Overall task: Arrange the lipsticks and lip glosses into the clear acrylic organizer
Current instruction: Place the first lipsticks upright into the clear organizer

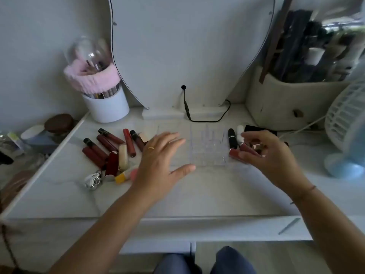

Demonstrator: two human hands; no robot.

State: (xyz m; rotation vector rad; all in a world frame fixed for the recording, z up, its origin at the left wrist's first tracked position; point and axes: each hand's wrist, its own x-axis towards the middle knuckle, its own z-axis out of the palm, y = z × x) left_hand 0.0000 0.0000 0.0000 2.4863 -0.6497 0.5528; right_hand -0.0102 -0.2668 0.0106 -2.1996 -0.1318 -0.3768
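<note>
The clear acrylic organizer (207, 149) stands mid-table, hard to see against the white top; its cells look empty. My left hand (160, 159) hovers flat with spread fingers over its left side, holding nothing. My right hand (264, 155) is at its right edge, fingers curled round a reddish lip gloss with a rose-gold cap (246, 150). A black lipstick (232, 138) and a white tube (240, 133) lie just behind that hand. A pile of dark red glosses and lipsticks (110, 149) lies left of my left hand, with a yellow-capped tube (123, 176) in front.
A white brush cup with a pink band (104, 103) stands at the back left, a mirror (187, 52) behind the organizer with a black cable (207, 115). A beige bag (282, 103) and a fan (347, 125) crowd the right. A silver trinket (93, 180) lies front left.
</note>
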